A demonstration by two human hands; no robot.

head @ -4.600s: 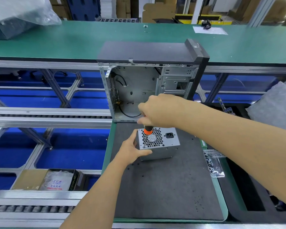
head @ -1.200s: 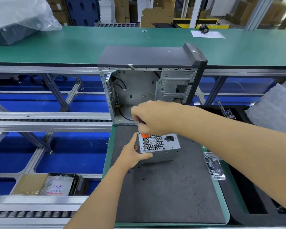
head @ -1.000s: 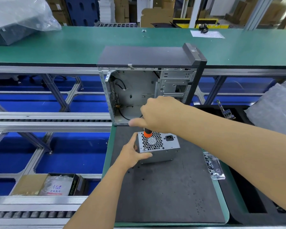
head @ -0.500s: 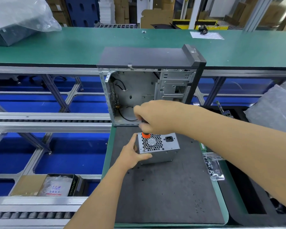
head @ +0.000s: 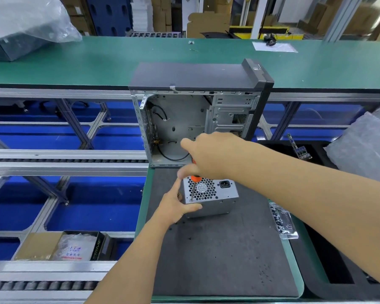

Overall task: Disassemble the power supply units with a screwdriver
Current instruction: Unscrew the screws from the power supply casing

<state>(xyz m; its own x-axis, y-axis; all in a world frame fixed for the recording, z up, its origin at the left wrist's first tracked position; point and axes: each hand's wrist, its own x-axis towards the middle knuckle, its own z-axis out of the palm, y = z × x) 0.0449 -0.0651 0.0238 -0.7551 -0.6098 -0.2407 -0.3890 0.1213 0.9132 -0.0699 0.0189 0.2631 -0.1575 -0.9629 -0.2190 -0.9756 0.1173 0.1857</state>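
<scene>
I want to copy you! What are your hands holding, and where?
Right hand grips the screwdriver handle; left hand holds the power supply's left corner.

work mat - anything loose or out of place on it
Yes: small dark screws lie scattered loose on the grey mat near the power supply, although a clear bag of screws sits at the mat's right edge.

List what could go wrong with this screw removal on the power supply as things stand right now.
1. The screwdriver tip sits at the near-left corner of the power supply, close to the left hand gripping that corner; a slip could jab the fingers.
2. The right hand grips the handle from above and hides it, so a tilted shaft might cam out.
3. A freed screw could roll across the dark mat, where small dark specks already lie.
</scene>
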